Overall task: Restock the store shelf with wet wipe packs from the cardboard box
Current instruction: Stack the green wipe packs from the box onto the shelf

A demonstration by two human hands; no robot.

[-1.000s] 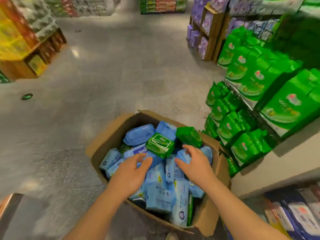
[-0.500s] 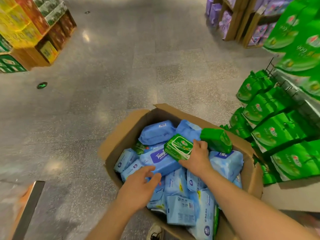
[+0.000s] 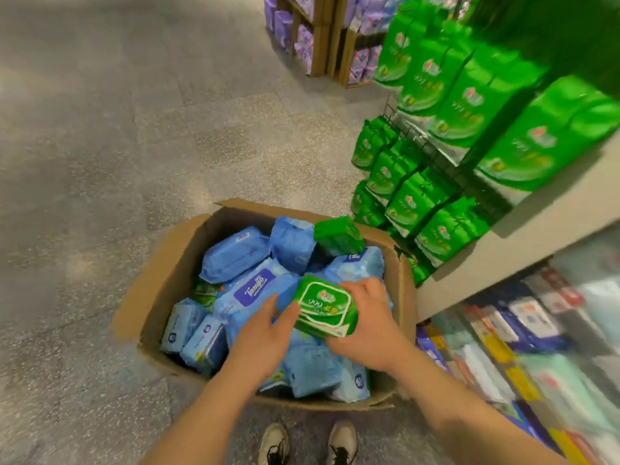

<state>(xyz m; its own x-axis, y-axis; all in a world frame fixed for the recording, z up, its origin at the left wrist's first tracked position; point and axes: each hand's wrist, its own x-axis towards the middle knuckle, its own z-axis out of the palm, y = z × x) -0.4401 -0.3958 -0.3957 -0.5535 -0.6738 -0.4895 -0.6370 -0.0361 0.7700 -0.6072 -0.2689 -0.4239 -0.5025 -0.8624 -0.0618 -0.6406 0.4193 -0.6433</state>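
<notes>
I am gripping a green wet wipe pack with my right hand, fingers wrapped round its right side and its printed lid facing up at me. The pack is sitting just above the heap of blue wipe packs inside the cardboard box, toward the box's right half and near its right wall. My left hand is reaching in beside it with fingers stretched out and relaxed, grasping nothing, its fingertips just meeting the left edge of the green pack; I cannot tell whether they are pressing on it or only brushing it.

The box is standing on the speckled grey floor, flaps open. Within the box, a large blue pack with a dark label is lying near the middle, another blue pack is lying toward the far left corner, and a second green pack is perching on the far right edge. Just beyond the box's right wall, the shelf is carrying rows of matching green packs, standing upright on tiers rising away from the box. Below the shelf's pale ledge, to the right of the box, more packaged goods are showing, too blurred to name. Beyond the far side of the box, well apart from it, wooden racks of purple packs are standing. My two shoes are planted on the floor at the box's near side
</notes>
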